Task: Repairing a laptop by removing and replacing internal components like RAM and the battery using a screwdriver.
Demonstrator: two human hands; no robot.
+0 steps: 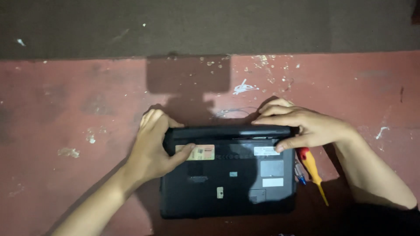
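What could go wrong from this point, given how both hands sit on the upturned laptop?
Both hands, left hand and right hand, press on the laptop at its far edge; uneven force might crack the casing there. The screwdriver lies touching the laptop's right side under the right wrist and could get knocked or jab the arm.

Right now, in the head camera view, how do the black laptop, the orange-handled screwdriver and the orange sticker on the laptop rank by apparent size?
1. Black laptop, by far the largest.
2. Orange-handled screwdriver, long but thin.
3. Orange sticker, the smallest, partly under the left thumb.
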